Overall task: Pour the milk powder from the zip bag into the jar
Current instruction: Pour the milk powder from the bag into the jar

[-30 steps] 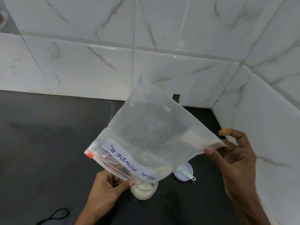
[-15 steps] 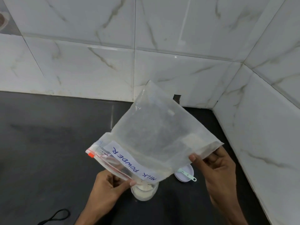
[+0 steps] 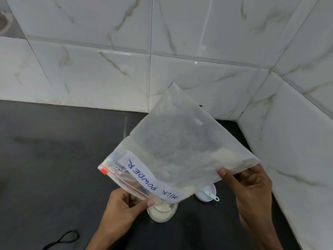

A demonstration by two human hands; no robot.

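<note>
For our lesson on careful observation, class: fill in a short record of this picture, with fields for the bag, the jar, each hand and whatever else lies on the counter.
zip bag: clear, labelled MILK POWDER, tilted with its zip end down over the jar, nearly empty
jar: upright on the black counter, milk powder inside
left hand: grip pinches the bag's zip end just above the jar
right hand: grip pinches the bag's raised bottom edge
nearby: white lid bearing a green scoop, right of the jar; black cord loop at near left

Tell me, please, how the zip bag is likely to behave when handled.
Probably floppy: the thin zip bag is held stretched between the left hand and right hand. Likely light: it looks almost empty.
</note>
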